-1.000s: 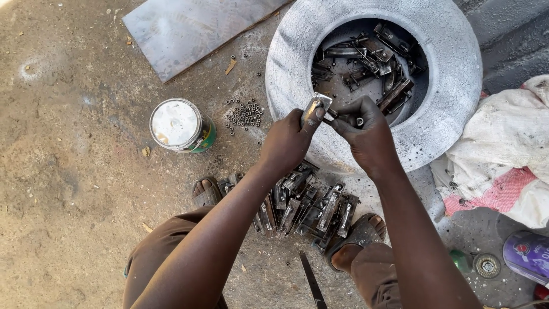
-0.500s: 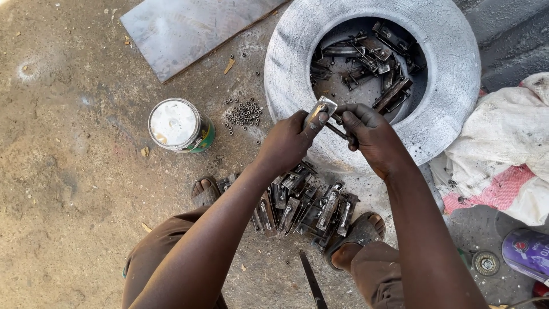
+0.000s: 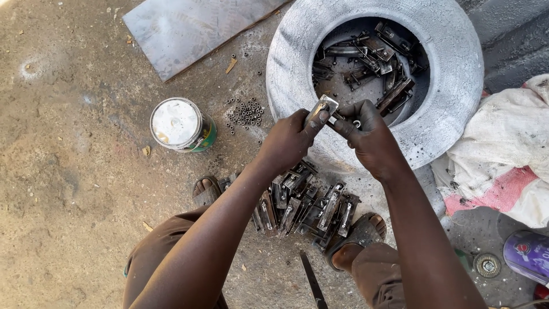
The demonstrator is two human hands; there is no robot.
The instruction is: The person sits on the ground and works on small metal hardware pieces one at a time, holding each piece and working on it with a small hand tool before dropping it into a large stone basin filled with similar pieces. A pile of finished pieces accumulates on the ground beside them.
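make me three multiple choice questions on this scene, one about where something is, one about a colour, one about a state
1. Where does the pile of small nuts lie?
A. between the tin can and the tyre
B. on the metal sheet
C. on the white cloth

2. What colour is the side of the tin can below its white lid?
A. red
B. green
C. blue

3. How is the small metal part held?
A. it lies loose on the ground
B. in the right hand alone
C. pinched in the left hand, with the right hand closed at its other end

Answers:
1 A, the nuts are scattered on the ground in that gap.
2 B, a green band shows under the lid.
3 C, both hands meet over the tyre's rim at the part.
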